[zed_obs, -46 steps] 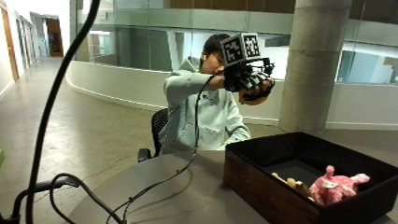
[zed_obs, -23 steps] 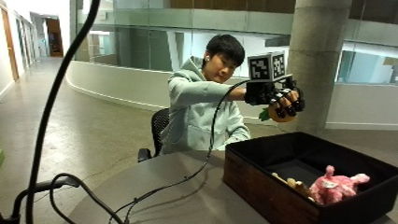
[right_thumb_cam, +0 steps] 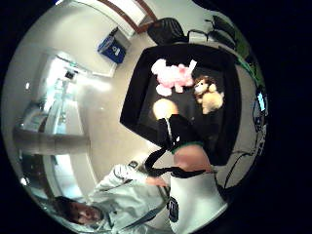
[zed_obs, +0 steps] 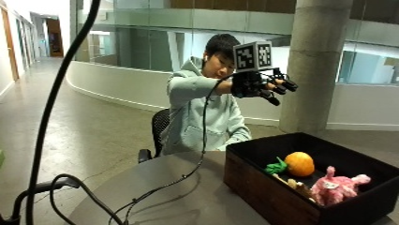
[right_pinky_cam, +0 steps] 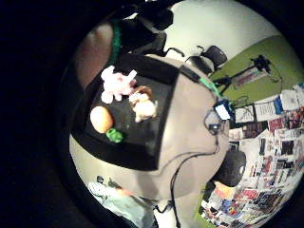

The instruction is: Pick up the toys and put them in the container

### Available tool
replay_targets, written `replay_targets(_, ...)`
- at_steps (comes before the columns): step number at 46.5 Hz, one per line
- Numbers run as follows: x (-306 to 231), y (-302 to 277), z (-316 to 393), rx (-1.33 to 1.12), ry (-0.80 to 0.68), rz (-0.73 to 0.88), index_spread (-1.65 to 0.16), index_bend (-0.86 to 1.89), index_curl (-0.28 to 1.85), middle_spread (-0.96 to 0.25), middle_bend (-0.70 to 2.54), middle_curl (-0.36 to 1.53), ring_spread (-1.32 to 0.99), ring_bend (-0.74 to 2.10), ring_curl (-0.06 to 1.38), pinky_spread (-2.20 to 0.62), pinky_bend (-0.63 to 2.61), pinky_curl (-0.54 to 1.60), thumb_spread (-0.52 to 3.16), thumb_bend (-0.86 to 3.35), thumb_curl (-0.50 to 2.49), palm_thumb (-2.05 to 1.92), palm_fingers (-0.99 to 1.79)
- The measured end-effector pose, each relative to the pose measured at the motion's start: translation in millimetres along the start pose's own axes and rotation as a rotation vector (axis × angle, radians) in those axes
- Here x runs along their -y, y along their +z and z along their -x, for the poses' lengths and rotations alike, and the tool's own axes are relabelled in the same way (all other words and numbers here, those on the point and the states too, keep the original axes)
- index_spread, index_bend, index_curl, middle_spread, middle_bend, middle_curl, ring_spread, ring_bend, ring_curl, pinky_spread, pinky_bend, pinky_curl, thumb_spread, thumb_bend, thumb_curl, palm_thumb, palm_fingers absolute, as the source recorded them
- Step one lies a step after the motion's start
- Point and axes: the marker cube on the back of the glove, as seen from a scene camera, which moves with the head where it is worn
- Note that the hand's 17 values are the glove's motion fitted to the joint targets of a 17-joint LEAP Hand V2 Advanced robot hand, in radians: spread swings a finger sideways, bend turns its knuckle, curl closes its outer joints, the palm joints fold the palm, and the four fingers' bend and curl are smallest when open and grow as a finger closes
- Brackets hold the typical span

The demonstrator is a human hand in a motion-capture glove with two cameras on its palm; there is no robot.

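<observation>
Toys (zed_obs: 314, 180) half-hidden behind container (zed_obs: 262, 187) wall

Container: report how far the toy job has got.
Done: the container on the table holds a pink plush toy, a small tan plush toy, and an orange toy with a green piece. In hand: nothing; the gloved right hand hovers above the container with its fingers spread. Left: no toy shows on the table outside the container, so the job looks close to finished.
</observation>
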Motion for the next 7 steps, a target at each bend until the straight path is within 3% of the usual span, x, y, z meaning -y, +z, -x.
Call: replay_targets(7,-26,-24,-35,-0.05,0.022,-0.019,-0.27,0.16,0.58,-0.01,0.11,0.44,-0.03,0.24,0.33,0.03,0.87,0.36,1.27,0.0,0.6,0.27,-0.18)
